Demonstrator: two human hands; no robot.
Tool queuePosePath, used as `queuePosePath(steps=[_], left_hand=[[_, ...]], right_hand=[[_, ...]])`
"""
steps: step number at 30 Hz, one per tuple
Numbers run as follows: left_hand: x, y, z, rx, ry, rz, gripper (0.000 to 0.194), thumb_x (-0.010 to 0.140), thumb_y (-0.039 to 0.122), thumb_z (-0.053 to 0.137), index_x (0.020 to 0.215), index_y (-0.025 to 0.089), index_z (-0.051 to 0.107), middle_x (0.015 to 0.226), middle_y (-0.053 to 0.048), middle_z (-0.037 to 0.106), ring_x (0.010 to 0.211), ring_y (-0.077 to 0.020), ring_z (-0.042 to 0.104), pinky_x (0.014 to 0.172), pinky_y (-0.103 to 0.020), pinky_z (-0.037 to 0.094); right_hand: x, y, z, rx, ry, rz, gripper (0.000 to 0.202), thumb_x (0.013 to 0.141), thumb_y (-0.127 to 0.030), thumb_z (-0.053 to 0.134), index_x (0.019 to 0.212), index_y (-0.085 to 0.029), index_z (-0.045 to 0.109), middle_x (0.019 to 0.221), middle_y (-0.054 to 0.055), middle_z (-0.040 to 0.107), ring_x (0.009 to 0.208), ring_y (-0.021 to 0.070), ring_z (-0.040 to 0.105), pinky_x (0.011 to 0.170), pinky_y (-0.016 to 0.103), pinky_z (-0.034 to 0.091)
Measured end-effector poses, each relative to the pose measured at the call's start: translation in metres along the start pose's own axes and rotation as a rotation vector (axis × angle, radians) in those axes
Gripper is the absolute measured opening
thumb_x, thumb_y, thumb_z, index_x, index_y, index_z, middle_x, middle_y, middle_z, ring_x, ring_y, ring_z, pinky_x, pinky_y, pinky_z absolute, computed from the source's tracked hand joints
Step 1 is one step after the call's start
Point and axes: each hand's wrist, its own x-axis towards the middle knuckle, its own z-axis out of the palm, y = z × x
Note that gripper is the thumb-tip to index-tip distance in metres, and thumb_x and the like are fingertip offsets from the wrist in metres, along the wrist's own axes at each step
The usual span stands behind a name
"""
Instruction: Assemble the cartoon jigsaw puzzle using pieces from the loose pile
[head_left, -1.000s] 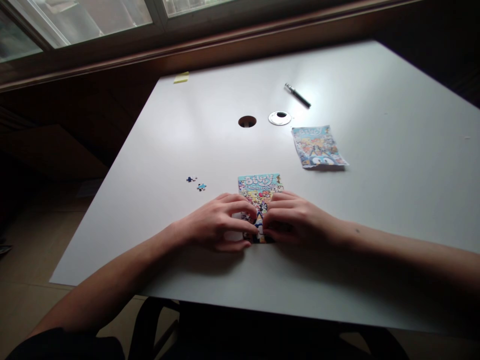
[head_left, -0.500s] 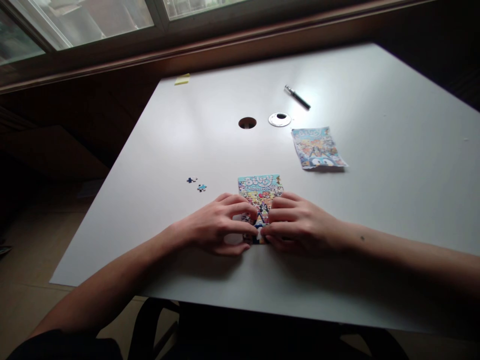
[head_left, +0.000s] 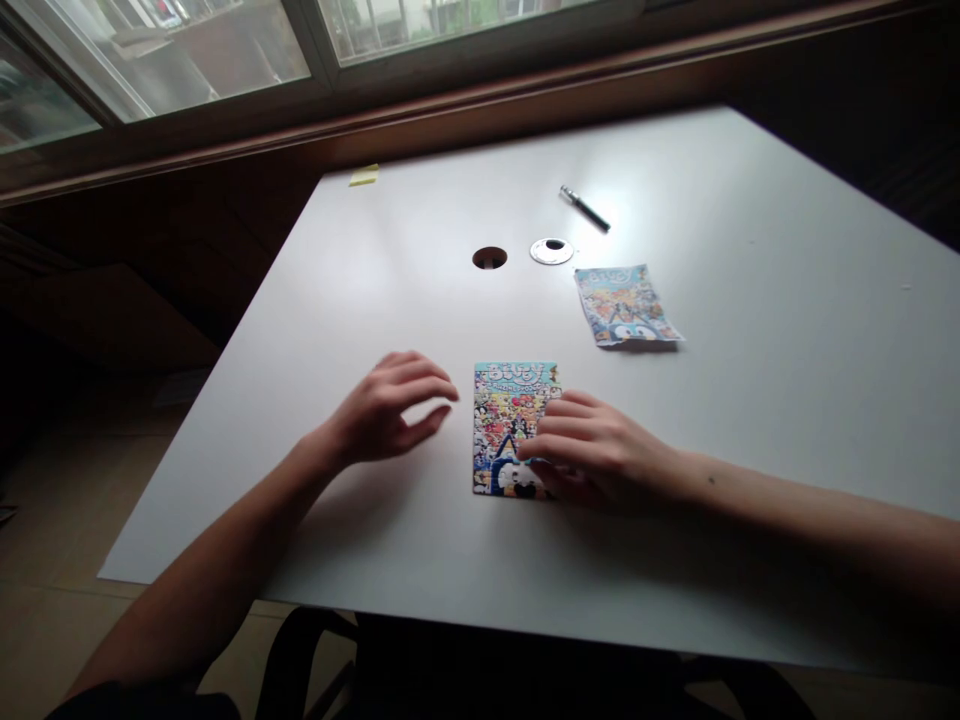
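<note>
A jigsaw puzzle (head_left: 499, 425) with a colourful cartoon picture lies flat on the white table (head_left: 360, 270), its pieces joined into an upright rectangle. My right hand (head_left: 589, 440) rests over its right edge, fingers curled onto the surface and the thumb mostly hidden beneath them. To the left of the puzzle, apart from it, my left hand (head_left: 394, 405) is raised a little above the table. Its thumb and fingers are spread with a gap between them, and I see nothing held there. The loose pieces seen earlier are out of sight, where this hand now is.
Beyond the puzzle lies a creased picture sheet (head_left: 626, 305) with a similar print. Behind it are a dark pen-like object (head_left: 585, 210), a round cover (head_left: 551, 251) and a cable hole (head_left: 490, 258). Yellow tape (head_left: 364, 176) marks the far left edge, below the window.
My left hand has left the puzzle and moved left and away from me, over where two loose pieces lay. My right hand stays at the puzzle's right side. The view has shifted slightly.
</note>
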Motion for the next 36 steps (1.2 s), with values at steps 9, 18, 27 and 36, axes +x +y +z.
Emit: queuePosePath(steps=[9, 18, 27, 36], left_hand=[[-0.025, -0.061, -0.034, 0.225, -0.142, -0.293, 0.028, 0.094, 0.034, 0.05, 0.111, 0.026, 0.07, 0.109, -0.006, 0.064, 0.096, -0.0207, 0.06, 0.085, -0.034, 0.049], [-0.022, -0.054, -0.031, 0.137, -0.1, -0.381, 0.02, 0.094, 0.034, 0.051, 0.091, 0.019, 0.064, 0.104, -0.007, 0.064, 0.097, -0.0214, 0.06, 0.085, -0.033, 0.05], [-0.019, -0.052, -0.023, 0.084, -0.132, -0.16, 0.018, 0.092, 0.032, 0.058, 0.098, 0.026, 0.073, 0.098, -0.004, 0.066, 0.089, -0.0171, 0.06, 0.077, -0.029, 0.049], [-0.016, -0.044, -0.027, -0.04, -0.178, -0.273, 0.011, 0.088, 0.023, 0.06, 0.096, 0.018, 0.065, 0.098, -0.005, 0.067, 0.09, -0.0163, 0.061, 0.077, -0.028, 0.051]], right_hand=[[-0.001, 0.018, -0.001, -0.128, 0.047, 0.332, 0.009, 0.087, -0.019, 0.055, 0.091, -0.018, 0.062, 0.076, 0.004, 0.062, 0.07, 0.0178, 0.052, 0.068, 0.031, 0.04], [-0.002, 0.017, 0.0, -0.145, 0.004, 0.332, 0.011, 0.091, -0.022, 0.052, 0.094, -0.017, 0.061, 0.08, 0.004, 0.061, 0.074, 0.0185, 0.052, 0.072, 0.032, 0.04], [-0.002, 0.018, 0.0, -0.158, 0.005, 0.327, 0.01, 0.09, -0.021, 0.053, 0.093, -0.017, 0.061, 0.079, 0.005, 0.062, 0.074, 0.0187, 0.052, 0.073, 0.032, 0.04], [-0.002, 0.018, 0.0, -0.161, -0.002, 0.334, 0.011, 0.091, -0.022, 0.052, 0.093, -0.017, 0.061, 0.08, 0.004, 0.061, 0.074, 0.0185, 0.052, 0.073, 0.032, 0.041]])
